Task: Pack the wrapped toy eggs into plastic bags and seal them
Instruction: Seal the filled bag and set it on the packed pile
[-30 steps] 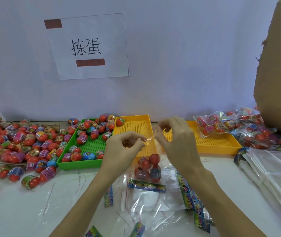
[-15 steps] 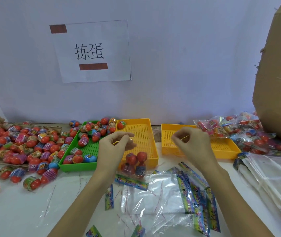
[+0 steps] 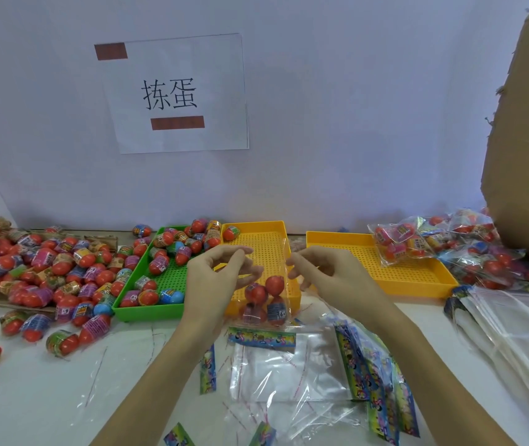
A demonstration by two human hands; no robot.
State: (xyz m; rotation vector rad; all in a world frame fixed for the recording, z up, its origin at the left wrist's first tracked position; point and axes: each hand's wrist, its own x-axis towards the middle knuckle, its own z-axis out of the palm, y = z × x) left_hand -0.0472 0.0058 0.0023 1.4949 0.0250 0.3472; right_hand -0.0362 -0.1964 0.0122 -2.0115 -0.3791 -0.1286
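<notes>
Packing workstation, sorting trays, heaped toy eggs (wall sign)

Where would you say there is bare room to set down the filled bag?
The right yellow tray is mostly bare left of the sealed bags. Bare table lies below the loose eggs. Crowded: green tray, empty bags.

Trays (and eggs) block ahead.

A pale wall carries a paper sign; a white table stands below it.
</notes>
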